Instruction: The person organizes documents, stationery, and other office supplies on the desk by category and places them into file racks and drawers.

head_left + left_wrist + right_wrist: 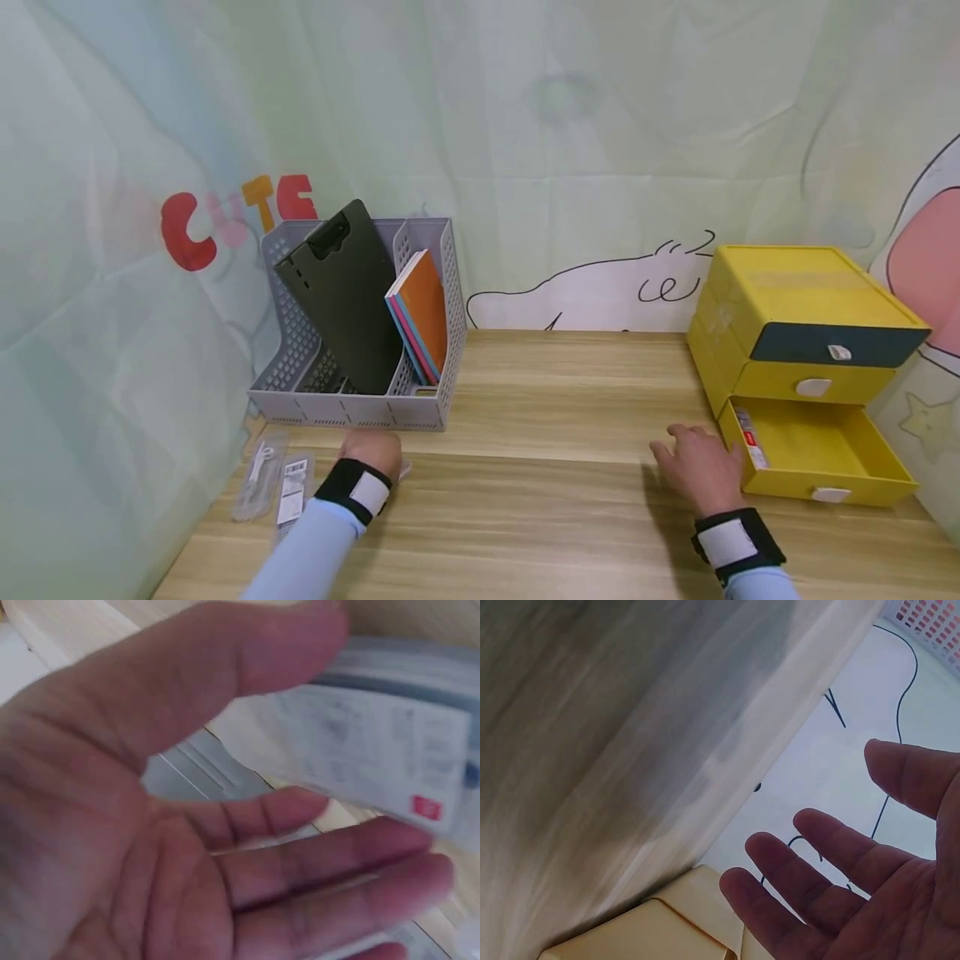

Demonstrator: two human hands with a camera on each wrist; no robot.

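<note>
Packaged stationery items: two clear sleeves lie flat on the wooden desk, just outboard of the left hand, near the desk's left edge. In the left wrist view a printed, transparent packet sits just beyond the fingertips, which are extended and relaxed and grip nothing; whether they touch the packet cannot be told through the blur. A grey file rack holding a dark clipboard and notebooks stands just ahead of this hand.

Right hand: palm down on the desk, fingers spread and loosely straight, holding nothing, just beside the open bottom drawer of the yellow drawer unit. A small packet rests inside the drawer, against the wall nearest the fingers.

Risks, as judged: the sleeves look thin and slick, so a pinch from flat fingers could slip or push them off the near desk edge; the rack close ahead of the knuckles could be knocked; the right hand's fingers could catch the open drawer's rim or jolt the light unit.
</note>
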